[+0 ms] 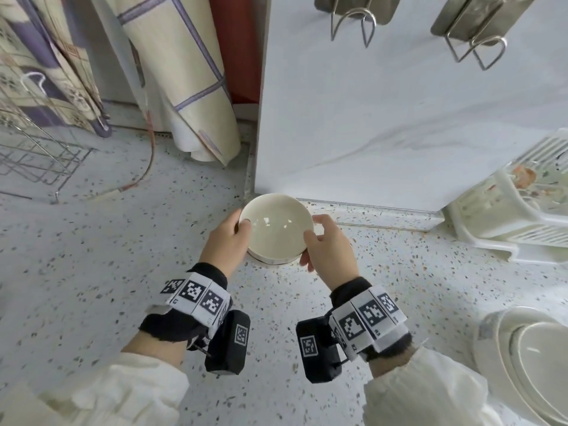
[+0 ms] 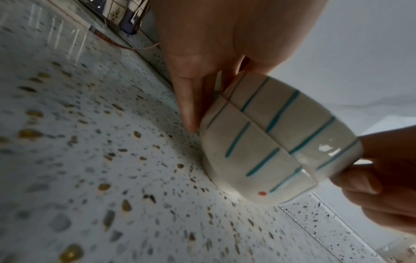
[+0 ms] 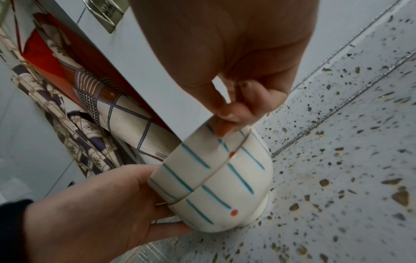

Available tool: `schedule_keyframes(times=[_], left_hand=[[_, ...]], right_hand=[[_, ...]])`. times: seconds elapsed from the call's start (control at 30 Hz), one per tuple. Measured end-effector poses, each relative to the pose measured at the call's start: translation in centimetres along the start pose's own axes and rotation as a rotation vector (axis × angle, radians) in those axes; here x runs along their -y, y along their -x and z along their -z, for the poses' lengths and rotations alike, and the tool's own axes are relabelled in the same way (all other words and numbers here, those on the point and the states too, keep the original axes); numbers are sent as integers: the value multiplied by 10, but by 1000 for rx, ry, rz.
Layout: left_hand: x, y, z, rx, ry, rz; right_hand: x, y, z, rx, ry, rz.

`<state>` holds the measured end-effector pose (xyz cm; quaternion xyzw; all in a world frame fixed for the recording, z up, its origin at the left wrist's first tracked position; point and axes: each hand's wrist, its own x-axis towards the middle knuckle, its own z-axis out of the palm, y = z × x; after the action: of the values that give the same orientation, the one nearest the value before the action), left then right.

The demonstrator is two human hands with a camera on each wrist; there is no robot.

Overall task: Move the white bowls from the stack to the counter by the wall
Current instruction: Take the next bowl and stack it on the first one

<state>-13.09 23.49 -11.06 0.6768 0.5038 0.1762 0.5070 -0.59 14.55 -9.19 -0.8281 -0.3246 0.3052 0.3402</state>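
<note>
Two white bowls with blue stripes and orange dots sit nested on the speckled counter (image 1: 123, 256), close to the corner of the white wall panel (image 1: 399, 118). The head view shows the upper bowl (image 1: 276, 229) from above. My left hand (image 1: 242, 232) grips its left side, thumb over the rim. My right hand (image 1: 310, 238) pinches its right rim. In the left wrist view the upper bowl (image 2: 303, 124) sits in the lower bowl (image 2: 254, 160). The lower bowl (image 3: 225, 201) stands with its foot on the counter, under the upper bowl (image 3: 186, 165).
A wire rack (image 1: 37, 155) stands at the left, and rolled patterned mats (image 1: 184, 87) lean in the corner behind. Metal hooks (image 1: 353, 23) hang on the panel. A white plastic dish rack (image 1: 507, 216) lies at the right. Stacked plates (image 1: 528, 364) sit at the lower right.
</note>
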Motion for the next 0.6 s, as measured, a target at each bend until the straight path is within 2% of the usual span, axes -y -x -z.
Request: schedule_keyframes(times=[0.4, 0.6], left_hand=[[-2, -2, -2, 12, -100, -24], [-1, -3, -4, 13, -121, 13]], right_hand=[[-4, -4, -5, 0, -66, -56], [-6, -2, -3, 19, -94, -42]])
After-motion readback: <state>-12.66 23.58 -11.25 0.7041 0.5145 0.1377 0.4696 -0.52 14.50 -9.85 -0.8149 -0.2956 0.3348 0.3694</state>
